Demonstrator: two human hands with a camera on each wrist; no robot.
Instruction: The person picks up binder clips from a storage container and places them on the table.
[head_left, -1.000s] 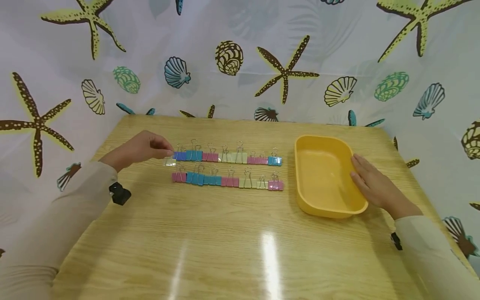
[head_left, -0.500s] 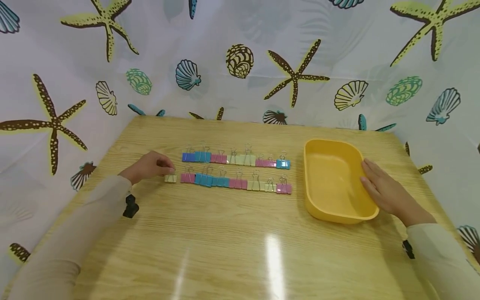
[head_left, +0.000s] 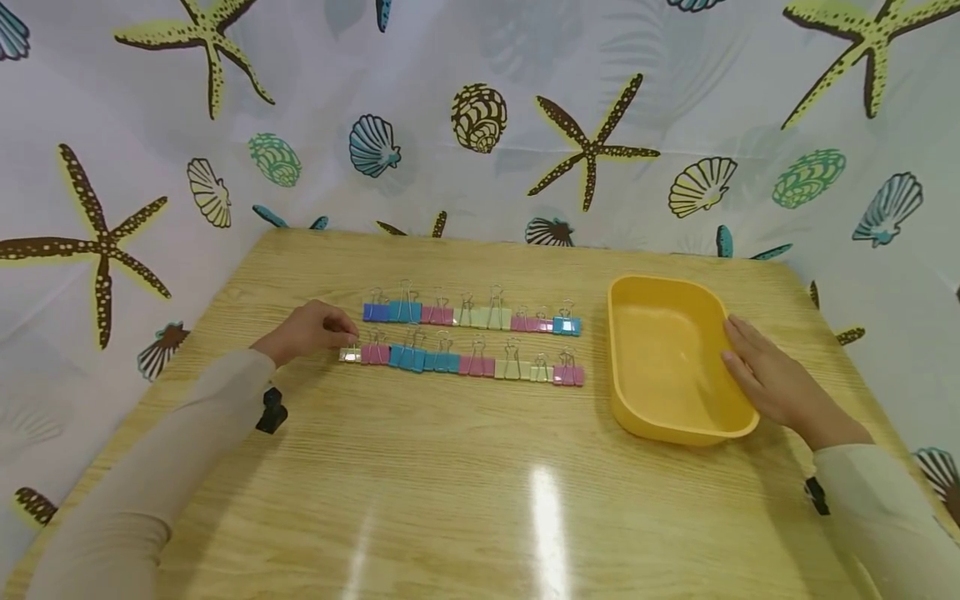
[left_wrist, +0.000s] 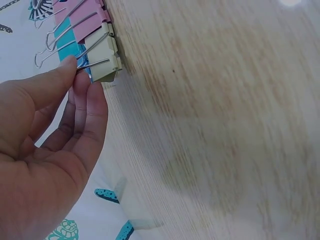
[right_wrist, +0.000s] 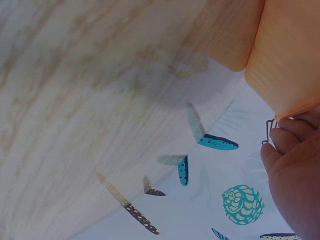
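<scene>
In the head view, my left hand (head_left: 311, 331) is at the left end of the front row of binder clips. Thumb and fingers pinch the wire handles of a small pale yellow binder clip (left_wrist: 103, 52), which stands against a pink binder clip (head_left: 375, 356). The front row runs right through blue, pink and pale yellow clips, handles up. Behind it lies a second row, starting with a dark blue binder clip (head_left: 377, 313). On the right, my right hand (head_left: 772, 375) rests with straight fingers against the right rim of a yellow plastic tray (head_left: 619, 392), which holds nothing.
Both rows and the tray stand on a wood-grain table (head_left: 420, 467). A white cloth (head_left: 420, 50) printed with starfish and shells hangs along the back and both sides. A black strap piece (head_left: 272, 410) hangs at the left wrist.
My left hand has brought the pale yellow clip from beside the back row forward and then right, up to the front row's left end. The right hand stays at the tray; the head view shifted slightly.
</scene>
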